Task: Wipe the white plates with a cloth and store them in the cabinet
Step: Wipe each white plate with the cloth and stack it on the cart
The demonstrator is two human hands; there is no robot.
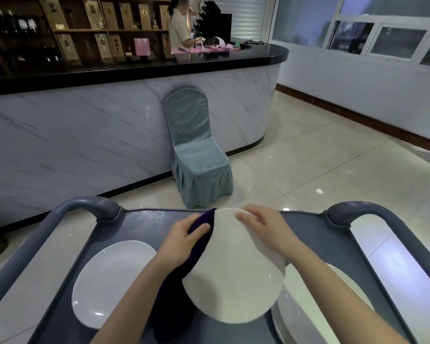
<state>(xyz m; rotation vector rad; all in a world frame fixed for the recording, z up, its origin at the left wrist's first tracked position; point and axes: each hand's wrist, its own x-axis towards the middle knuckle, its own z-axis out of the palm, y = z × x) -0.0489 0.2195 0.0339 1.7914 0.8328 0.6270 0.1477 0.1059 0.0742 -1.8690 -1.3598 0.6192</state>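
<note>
I hold a white plate point(233, 271) tilted above a grey cart point(144, 224). My right hand point(263, 228) grips its far right rim, fingers curled over the edge. My left hand point(181, 240) grips a dark purple cloth point(184, 276) against the plate's left edge; the cloth hangs down beneath the plate. A single white plate point(109, 281) lies on the cart at the left. At the right a stack of white plates point(315, 311) sits on the cart, partly hidden by my right forearm and the held plate.
The cart has raised grey handles at left point(90, 206) and right point(353, 211). A covered blue-grey chair point(196, 155) stands ahead against a marble-fronted bar counter point(85, 135). A person point(181, 28) stands behind the counter. Glossy tiled floor extends to the right.
</note>
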